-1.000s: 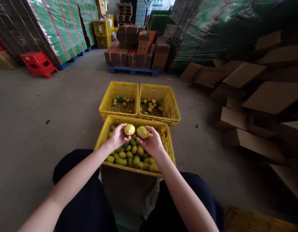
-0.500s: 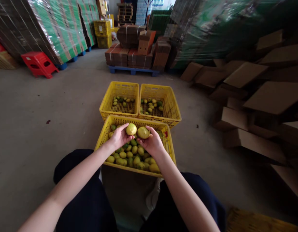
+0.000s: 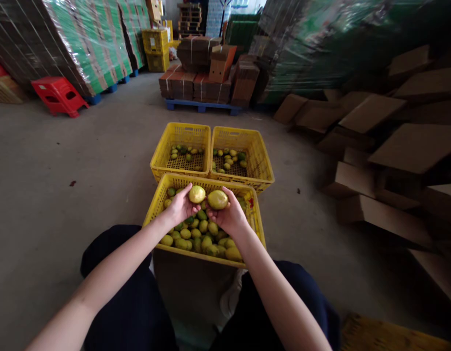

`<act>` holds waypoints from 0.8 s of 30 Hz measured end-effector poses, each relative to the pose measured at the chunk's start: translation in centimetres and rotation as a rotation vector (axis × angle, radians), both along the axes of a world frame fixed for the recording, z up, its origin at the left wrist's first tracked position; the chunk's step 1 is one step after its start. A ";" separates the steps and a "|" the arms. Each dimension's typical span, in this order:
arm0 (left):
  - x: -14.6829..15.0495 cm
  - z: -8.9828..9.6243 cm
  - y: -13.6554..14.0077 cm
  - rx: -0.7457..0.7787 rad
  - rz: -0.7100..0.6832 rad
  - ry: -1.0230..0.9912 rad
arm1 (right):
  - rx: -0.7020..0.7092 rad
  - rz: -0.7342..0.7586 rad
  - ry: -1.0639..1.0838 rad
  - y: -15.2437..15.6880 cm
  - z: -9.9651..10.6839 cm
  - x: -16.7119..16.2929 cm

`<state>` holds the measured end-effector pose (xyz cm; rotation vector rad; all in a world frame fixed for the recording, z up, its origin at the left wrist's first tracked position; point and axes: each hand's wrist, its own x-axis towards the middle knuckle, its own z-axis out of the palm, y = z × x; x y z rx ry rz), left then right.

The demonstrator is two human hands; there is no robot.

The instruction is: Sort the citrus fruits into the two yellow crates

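Observation:
My left hand (image 3: 180, 207) is closed around a yellow lemon (image 3: 197, 194), its thumb along the upper left side. Just to the right, my right hand (image 3: 230, 210) grips a second, slightly greener lemon (image 3: 218, 200) with thumb on top and fingers beneath. Both lemons are held side by side above the near yellow crate (image 3: 260, 229). Inside that crate lie many lemons (image 3: 204, 226), from yellow to dark green; my hands and forearms hide some of them.
Two more yellow crates, a left one (image 3: 155, 161) and a right one (image 3: 264, 161), stand beyond, each with several lemons on the bottom. Flattened cardboard boxes (image 3: 375, 112) are heaped at right. A red stool (image 3: 60, 95) and a blue pallet (image 3: 201, 106) of bundled cartons stand farther off.
The lemon in my left hand has turned slightly and shifted a little left and up. The one in my right hand has turned too. Both stay held above the near crate.

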<state>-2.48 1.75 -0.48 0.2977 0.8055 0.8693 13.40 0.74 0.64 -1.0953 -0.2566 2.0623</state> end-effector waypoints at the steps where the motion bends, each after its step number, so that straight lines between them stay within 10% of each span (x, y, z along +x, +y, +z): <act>1: 0.0 0.0 0.0 0.003 -0.009 0.013 | 0.005 0.002 -0.009 0.0 0.0 0.0; 5: 0.3 0.0 -0.1 0.130 0.009 0.161 | 0.122 -0.050 -0.141 -0.2 -0.2 -0.2; 13: -0.2 0.9 -1.1 0.784 0.223 0.602 | 0.944 -0.409 -1.064 -1.2 -0.8 0.2; 24: 0.0 1.2 -1.7 1.019 0.205 0.746 | 1.300 -0.382 -1.374 -1.4 -1.3 -0.1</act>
